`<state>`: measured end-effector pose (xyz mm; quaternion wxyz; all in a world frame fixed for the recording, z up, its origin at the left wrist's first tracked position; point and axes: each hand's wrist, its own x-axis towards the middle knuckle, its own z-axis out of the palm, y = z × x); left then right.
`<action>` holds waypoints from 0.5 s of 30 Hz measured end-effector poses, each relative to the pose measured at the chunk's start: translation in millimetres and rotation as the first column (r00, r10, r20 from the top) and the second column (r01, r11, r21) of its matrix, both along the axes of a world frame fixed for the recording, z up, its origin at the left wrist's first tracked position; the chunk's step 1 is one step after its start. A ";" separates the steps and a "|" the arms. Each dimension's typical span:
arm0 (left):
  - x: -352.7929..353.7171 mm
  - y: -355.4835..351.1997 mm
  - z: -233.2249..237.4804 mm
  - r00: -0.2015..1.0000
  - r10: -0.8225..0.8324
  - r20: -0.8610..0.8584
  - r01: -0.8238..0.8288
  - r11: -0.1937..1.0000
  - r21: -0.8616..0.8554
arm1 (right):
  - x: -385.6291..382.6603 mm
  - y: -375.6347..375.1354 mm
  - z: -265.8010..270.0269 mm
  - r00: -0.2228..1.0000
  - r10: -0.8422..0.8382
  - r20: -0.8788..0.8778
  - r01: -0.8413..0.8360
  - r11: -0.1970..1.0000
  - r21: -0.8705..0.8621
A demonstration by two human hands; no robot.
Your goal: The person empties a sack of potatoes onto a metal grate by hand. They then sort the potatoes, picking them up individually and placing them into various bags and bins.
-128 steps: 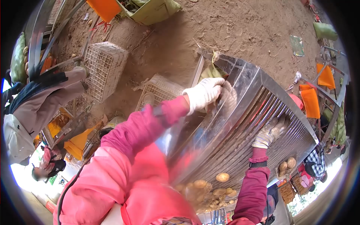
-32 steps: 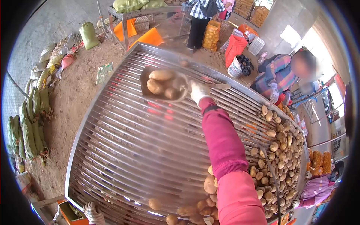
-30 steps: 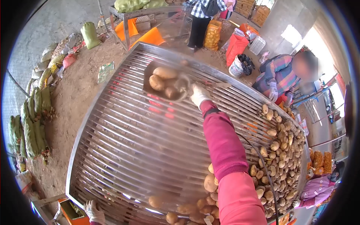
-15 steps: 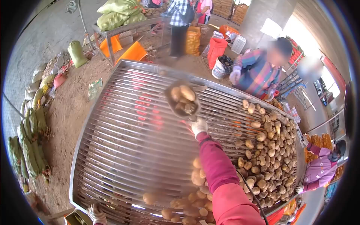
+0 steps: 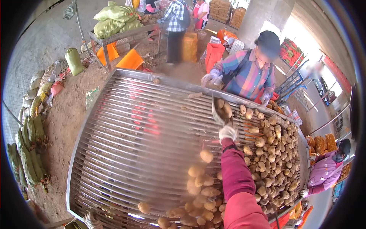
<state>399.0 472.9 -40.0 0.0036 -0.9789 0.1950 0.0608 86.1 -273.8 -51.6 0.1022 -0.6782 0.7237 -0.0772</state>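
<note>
Here: right hand point(image 5: 228, 133), grip clasping scoop point(image 5: 216, 113) with potatoes point(image 5: 226, 109), over slatted table point(image 5: 114, 145); left hand point(image 5: 92, 221) at table's edge, grip indiscernible.

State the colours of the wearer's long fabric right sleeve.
The long fabric sleeve is magenta along the forearm, pinkish red above; head view.

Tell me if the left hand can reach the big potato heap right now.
Probably not: the left hand is at the near left corner of the rack, while the heap lies toward the right side, with the right arm between them.
</note>
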 end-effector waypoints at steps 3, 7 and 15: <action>5.2 17.0 -31.0 0.997 -0.018 0.074 0.025 0.994 -0.104 | 23.2 -5.8 37.4 0.958 0.232 -0.170 -0.288 0.799 -0.528; 6.5 18.4 -29.5 0.987 -0.106 0.120 0.115 0.990 -0.077 | 59.6 -79.1 74.6 0.968 0.211 -0.137 -0.226 0.968 -0.111; 3.6 13.1 -21.4 0.994 -0.076 0.078 0.084 0.991 -0.108 | 47.2 189.9 51.5 0.693 0.721 -0.007 -0.721 0.693 -0.004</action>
